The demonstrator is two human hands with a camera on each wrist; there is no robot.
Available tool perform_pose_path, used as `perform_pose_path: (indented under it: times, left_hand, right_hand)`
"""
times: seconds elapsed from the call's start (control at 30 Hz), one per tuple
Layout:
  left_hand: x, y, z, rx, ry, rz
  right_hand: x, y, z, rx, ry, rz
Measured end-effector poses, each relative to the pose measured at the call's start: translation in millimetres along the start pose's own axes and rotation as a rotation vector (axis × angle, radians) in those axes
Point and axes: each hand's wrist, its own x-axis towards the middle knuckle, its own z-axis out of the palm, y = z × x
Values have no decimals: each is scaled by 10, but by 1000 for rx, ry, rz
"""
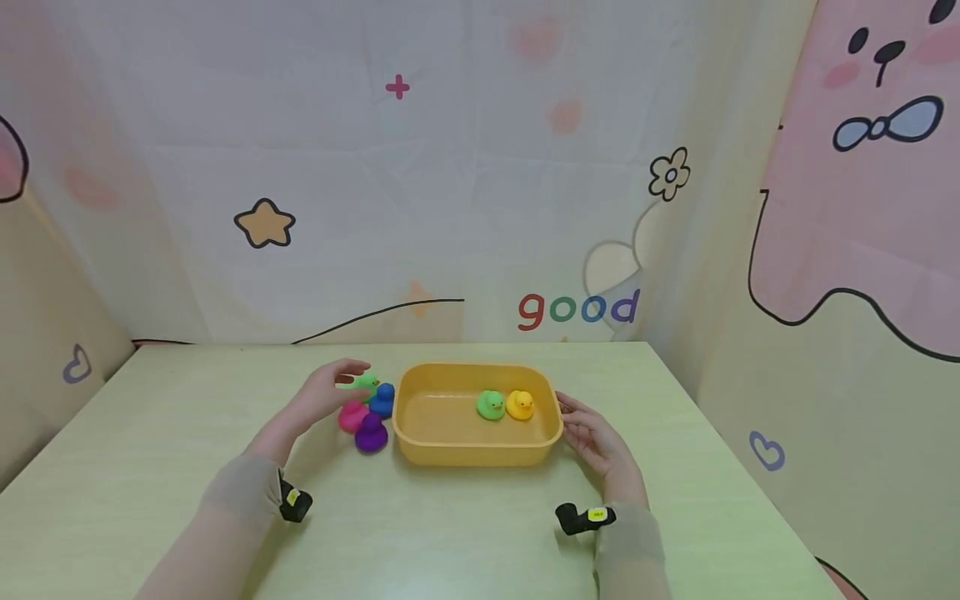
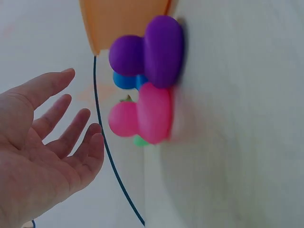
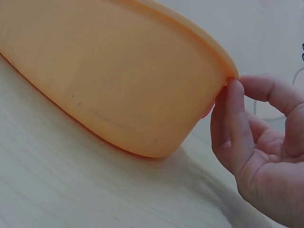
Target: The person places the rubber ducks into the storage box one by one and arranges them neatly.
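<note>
A yellow plastic basin [image 1: 472, 455] sits on the table, with a green rubber duck [image 1: 491, 406] and a yellow rubber duck [image 1: 521, 406] inside toward its right end. My right hand [image 1: 596, 437] pinches the basin's right rim with thumb and fingertips. Just left of the basin, my left hand [image 1: 324, 395] hovers with parted, gently bent fingers and holds nothing. Clustered by it are a pink duck [image 1: 352, 417], a purple duck [image 1: 371, 435], a blue duck [image 1: 382, 401] and another green duck [image 1: 365, 382], which the hand partly hides.
The pale wooden table [image 1: 465, 533] reaches back to a printed cloth backdrop [image 1: 465, 208], with more cloth along both sides. A small black camera is strapped to each wrist, below the grey sleeves [image 1: 243, 492].
</note>
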Motion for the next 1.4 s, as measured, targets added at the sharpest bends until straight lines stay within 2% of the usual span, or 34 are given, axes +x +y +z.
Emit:
perform_pose_path:
  times: [0.2,0.33,0.4,0.57,0.97,1.07,1.3,1.4]
  left_hand:
    - [-83,-153,-63,-4,-76,-30]
    - [-87,-235,-69,8,-136,-60]
    - [-77,-265,-61,14,-154,-54]
    - [-53,-320,-35,0,-176,-48]
    - [-51,-348,-35,5,-223,-93]
    - [-62,-353,-45,2,-212,-99]
    - [-126,-403,-121,34,-140,-51]
    - [-152,-411,-163,38,-97,-79]
  right_hand:
    - [-57,-36,44,-2,-34,-2]
    - [-105,-51,60,-3,-48,-3]
    - [-117,-52,54,3,-43,-3]
    - [-96,-31,9,19,-33,-2]
    - [-5,25,-18,10,-17,-11]
    - [-3,22,-11,9,-24,-7]
    - [8,19,2,3,-21,-5]
    - [9,19,-7,8,-14,-5]
